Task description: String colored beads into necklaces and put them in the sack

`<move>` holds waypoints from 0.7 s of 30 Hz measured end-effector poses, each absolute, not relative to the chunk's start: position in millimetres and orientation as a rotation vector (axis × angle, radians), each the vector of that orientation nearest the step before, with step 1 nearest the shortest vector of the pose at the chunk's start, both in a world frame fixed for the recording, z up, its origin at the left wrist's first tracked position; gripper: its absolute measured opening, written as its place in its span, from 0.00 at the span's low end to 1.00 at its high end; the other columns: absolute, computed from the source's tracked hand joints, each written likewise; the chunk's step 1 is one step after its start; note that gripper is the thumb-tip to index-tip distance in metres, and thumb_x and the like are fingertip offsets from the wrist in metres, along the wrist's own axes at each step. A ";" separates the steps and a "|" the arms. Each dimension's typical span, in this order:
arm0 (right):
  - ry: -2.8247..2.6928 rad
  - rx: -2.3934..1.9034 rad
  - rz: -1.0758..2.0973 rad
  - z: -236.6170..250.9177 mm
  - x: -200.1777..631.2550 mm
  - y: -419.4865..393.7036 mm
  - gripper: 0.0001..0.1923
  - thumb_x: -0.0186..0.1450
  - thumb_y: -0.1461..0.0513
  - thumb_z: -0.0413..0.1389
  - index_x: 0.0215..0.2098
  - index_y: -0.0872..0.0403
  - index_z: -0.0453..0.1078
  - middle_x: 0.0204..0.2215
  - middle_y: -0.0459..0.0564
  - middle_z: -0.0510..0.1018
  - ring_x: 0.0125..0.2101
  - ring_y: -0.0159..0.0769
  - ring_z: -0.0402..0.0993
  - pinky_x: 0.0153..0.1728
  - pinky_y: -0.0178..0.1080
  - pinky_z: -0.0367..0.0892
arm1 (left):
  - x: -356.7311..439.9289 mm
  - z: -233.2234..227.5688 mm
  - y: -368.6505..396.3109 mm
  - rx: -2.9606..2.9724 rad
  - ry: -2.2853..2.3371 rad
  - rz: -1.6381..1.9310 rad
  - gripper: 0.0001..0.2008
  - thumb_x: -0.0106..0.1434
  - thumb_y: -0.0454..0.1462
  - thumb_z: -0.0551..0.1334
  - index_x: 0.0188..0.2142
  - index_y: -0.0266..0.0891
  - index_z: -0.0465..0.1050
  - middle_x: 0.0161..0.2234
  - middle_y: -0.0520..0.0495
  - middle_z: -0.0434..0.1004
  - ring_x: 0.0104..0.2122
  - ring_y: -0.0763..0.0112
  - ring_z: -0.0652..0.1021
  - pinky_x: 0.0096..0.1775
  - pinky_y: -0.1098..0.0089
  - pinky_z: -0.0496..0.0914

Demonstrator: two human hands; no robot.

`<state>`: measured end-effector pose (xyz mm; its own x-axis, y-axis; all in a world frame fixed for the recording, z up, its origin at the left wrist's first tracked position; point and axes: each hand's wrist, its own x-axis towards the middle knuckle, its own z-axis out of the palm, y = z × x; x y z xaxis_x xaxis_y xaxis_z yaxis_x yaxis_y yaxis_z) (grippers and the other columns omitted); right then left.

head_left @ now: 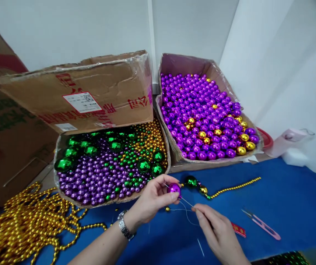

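My left hand (156, 195), with a watch on its wrist, pinches a large shiny purple bead (174, 189) between thumb and fingers. A long thin needle (187, 202) passes through the bead, its tip showing on the left side. The fingers of my right hand (216, 228) are closed on the needle's other end. Pale thread (186, 211) loops loosely below the bead. Just beyond my left fingers, a strung piece with a big green bead (190, 181), a gold bead (203, 190) and a small-bead gold chain (235, 188) rests on the blue cloth (285, 198).
Behind my hands, one carton (105, 92) holds green, purple and gold beads; another carton (196, 60) holds purple and gold ones. Gold bead strands (28, 224) pile up at left. Pink thread snips (263, 224) and a red strip (238, 229) lie at right.
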<state>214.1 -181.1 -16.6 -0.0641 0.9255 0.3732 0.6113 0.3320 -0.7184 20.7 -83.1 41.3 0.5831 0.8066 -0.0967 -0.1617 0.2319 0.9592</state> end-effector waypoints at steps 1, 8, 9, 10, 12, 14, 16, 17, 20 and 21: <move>-1.774 -1.366 0.477 -16.4 212.7 -180.6 0.10 0.69 0.63 0.46 0.44 0.51 0.68 0.38 0.51 0.78 0.37 0.33 0.76 0.37 0.31 0.70 | 20.5 40.5 -84.8 1.162 0.674 0.714 0.15 0.55 0.35 0.67 0.42 0.36 0.69 0.36 0.45 0.73 0.32 0.70 0.76 0.36 0.66 0.73; -1.748 -1.414 0.407 -24.8 216.3 -182.7 0.10 0.68 0.59 0.47 0.42 0.52 0.69 0.37 0.51 0.79 0.36 0.34 0.77 0.35 0.28 0.71 | -2.2 50.8 -84.8 1.330 0.765 0.727 0.17 0.59 0.38 0.63 0.48 0.37 0.69 0.42 0.40 0.75 0.37 0.65 0.76 0.37 0.66 0.71; -1.726 -1.434 0.410 -25.9 216.9 -183.5 0.11 0.68 0.58 0.47 0.42 0.52 0.69 0.36 0.51 0.79 0.35 0.34 0.77 0.33 0.28 0.71 | -10.3 52.9 -79.4 1.387 0.820 0.783 0.15 0.60 0.39 0.62 0.46 0.37 0.70 0.43 0.40 0.75 0.38 0.64 0.76 0.37 0.66 0.71; -1.699 -1.455 0.415 -26.6 216.9 -184.2 0.12 0.68 0.57 0.47 0.41 0.52 0.70 0.35 0.51 0.79 0.34 0.35 0.77 0.31 0.28 0.71 | -19.6 54.3 -72.2 1.470 0.895 0.851 0.13 0.61 0.39 0.61 0.45 0.37 0.70 0.42 0.40 0.75 0.38 0.64 0.76 0.38 0.66 0.71; -1.640 -1.484 0.424 -27.2 215.3 -185.1 0.14 0.68 0.55 0.47 0.40 0.53 0.71 0.33 0.52 0.79 0.30 0.35 0.77 0.28 0.28 0.71 | -40.6 53.5 -52.5 1.726 1.116 0.972 0.11 0.62 0.39 0.59 0.44 0.39 0.71 0.41 0.42 0.75 0.38 0.63 0.75 0.39 0.65 0.69; -1.600 -1.486 0.429 -27.1 212.3 -185.2 0.15 0.68 0.54 0.47 0.39 0.53 0.72 0.32 0.51 0.79 0.28 0.34 0.77 0.28 0.28 0.71 | -61.5 48.1 -29.5 2.073 1.411 0.971 0.11 0.62 0.37 0.58 0.43 0.40 0.71 0.41 0.42 0.75 0.39 0.62 0.73 0.42 0.64 0.66; -1.586 -1.476 0.431 -27.1 209.1 -184.7 0.15 0.68 0.53 0.48 0.39 0.52 0.72 0.33 0.51 0.79 0.28 0.34 0.77 0.29 0.29 0.71 | -78.6 40.0 -8.2 2.265 1.575 0.851 0.08 0.60 0.33 0.58 0.38 0.40 0.74 0.38 0.41 0.74 0.40 0.57 0.71 0.43 0.62 0.64; -1.588 -1.471 0.433 -27.1 207.8 -184.4 0.15 0.68 0.54 0.48 0.39 0.52 0.72 0.33 0.51 0.79 0.29 0.34 0.77 0.30 0.29 0.71 | -84.9 35.8 0.5 2.298 1.604 0.810 0.08 0.58 0.31 0.57 0.35 0.40 0.74 0.35 0.40 0.74 0.41 0.56 0.70 0.43 0.61 0.63; -1.615 -1.465 0.465 -27.2 205.6 -183.9 0.13 0.68 0.55 0.48 0.41 0.52 0.71 0.32 0.51 0.78 0.30 0.35 0.77 0.31 0.29 0.72 | -94.6 27.0 16.1 2.291 1.599 0.782 0.08 0.55 0.27 0.57 0.27 0.39 0.73 0.30 0.39 0.73 0.40 0.53 0.68 0.41 0.61 0.62; -1.627 -1.463 0.479 -27.1 205.4 -183.8 0.13 0.68 0.56 0.48 0.41 0.52 0.71 0.31 0.50 0.78 0.30 0.34 0.76 0.31 0.29 0.72 | -95.2 25.9 18.1 2.284 1.596 0.785 0.08 0.55 0.28 0.57 0.26 0.39 0.73 0.29 0.39 0.73 0.41 0.53 0.68 0.41 0.61 0.62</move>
<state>205.4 -183.8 -27.1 0.0710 0.9365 0.3434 0.6013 0.2345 -0.7638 -95.2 18.1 25.9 0.2567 0.9230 0.2867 0.7907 -0.3711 0.4868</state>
